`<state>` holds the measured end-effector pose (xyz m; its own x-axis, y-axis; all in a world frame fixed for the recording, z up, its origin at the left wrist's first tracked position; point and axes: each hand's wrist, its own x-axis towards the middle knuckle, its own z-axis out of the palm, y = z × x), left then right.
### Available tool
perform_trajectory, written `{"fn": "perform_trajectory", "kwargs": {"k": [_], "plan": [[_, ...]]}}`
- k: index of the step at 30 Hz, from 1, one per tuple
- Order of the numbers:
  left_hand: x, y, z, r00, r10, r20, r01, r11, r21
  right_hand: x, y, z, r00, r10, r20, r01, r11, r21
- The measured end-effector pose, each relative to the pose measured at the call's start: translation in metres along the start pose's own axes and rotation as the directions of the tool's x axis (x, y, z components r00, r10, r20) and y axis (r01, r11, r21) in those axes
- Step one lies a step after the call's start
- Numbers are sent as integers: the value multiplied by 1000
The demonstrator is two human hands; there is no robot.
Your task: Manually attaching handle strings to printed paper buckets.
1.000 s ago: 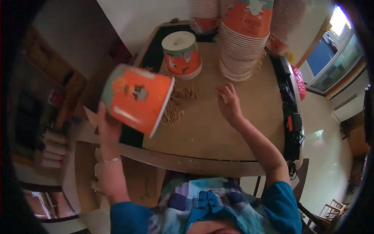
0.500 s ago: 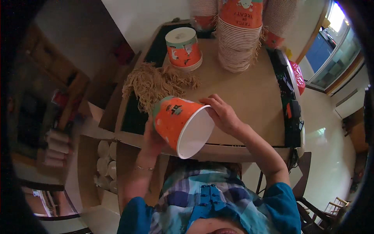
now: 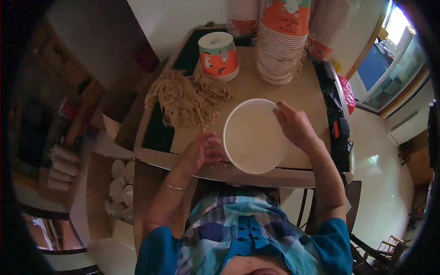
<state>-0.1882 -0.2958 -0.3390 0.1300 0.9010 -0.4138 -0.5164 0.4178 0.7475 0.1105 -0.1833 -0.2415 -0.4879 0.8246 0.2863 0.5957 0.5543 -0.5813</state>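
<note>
A large paper bucket faces me mouth-up, showing its white inside and rim over the near part of the table. My right hand grips its right rim, thumb and fingers closed on the wall. To the left of the bucket, my left hand is apart from it, fingers spread and holding nothing. Beyond that hand lies a heap of tan twine cords. Behind the heap, an orange and green paper bucket stands upside down, with more rims showing beneath it.
Tall nested stacks of orange buckets stand at the table's back. Black devices line the right edge of the cardboard-covered table. Below left, an open carton holds white rolled or round items. A red basket sits beyond the right edge.
The bucket has moved right and turned from its side, so its mouth now faces up. My left hand has let go of it and opened. My right hand has moved right with its rim.
</note>
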Motion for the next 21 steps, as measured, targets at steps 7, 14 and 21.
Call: {"fn": "perform_trajectory", "kwargs": {"k": [7,14,21], "plan": [[12,13,10,989,135,-64,-122,976,181,21,10,-15,998,56,-8,-57,994,-92],[3,34,25,959,283,-22,-251,880,403,37,18,-8,999,-29,30,33,993,-117],[-9,44,41,929,370,6,-327,815,479,37,12,1,998,-26,-59,22,998,-57]]}}
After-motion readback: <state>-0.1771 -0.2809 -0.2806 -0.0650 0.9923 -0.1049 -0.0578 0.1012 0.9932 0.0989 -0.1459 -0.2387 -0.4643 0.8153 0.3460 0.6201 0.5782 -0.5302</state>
